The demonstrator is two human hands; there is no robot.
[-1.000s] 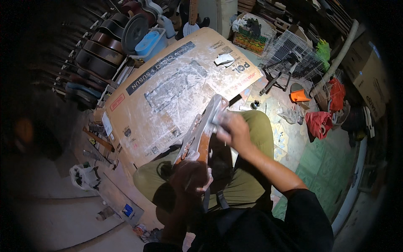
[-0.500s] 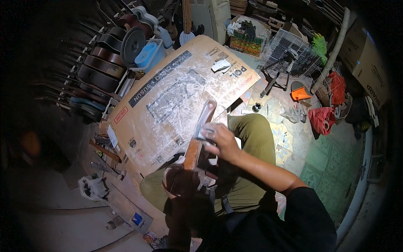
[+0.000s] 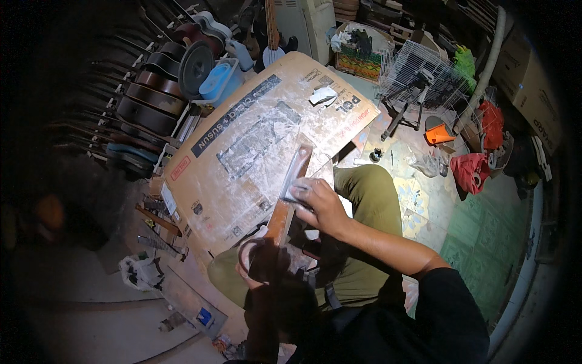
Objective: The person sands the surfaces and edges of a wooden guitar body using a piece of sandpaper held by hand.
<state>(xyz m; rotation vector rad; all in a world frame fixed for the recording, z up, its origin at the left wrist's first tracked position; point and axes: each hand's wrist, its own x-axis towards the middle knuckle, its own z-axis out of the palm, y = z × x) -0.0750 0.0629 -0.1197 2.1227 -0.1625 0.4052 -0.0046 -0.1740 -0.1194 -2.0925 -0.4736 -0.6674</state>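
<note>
A long reddish-brown wooden instrument neck (image 3: 278, 223) slants up from my lap, its far end pale with dust. My right hand (image 3: 318, 205) is on its upper half, fingers bent and pressing a small grey pad (image 3: 287, 192), which looks like sandpaper, against the wood. Down at the near end, in deep shadow, my left hand (image 3: 247, 267) is closed round the neck. Most of its fingers are hard to make out. Beneath the far end lies a flat cardboard sheet (image 3: 194, 182) covered in white dust.
Crumpled white paper (image 3: 323, 95) lies on the cardboard. Several guitars (image 3: 145, 109) hang or stand in a row at left, near a blue tub (image 3: 215, 82). To the right are a black tripod (image 3: 403, 112), a wire cage (image 3: 418, 67) and a red bag (image 3: 470, 173).
The whole view has shifted slightly. My right hand stays at about the same place on the neck, its fingers less blurred; the left hand keeps its hold.
</note>
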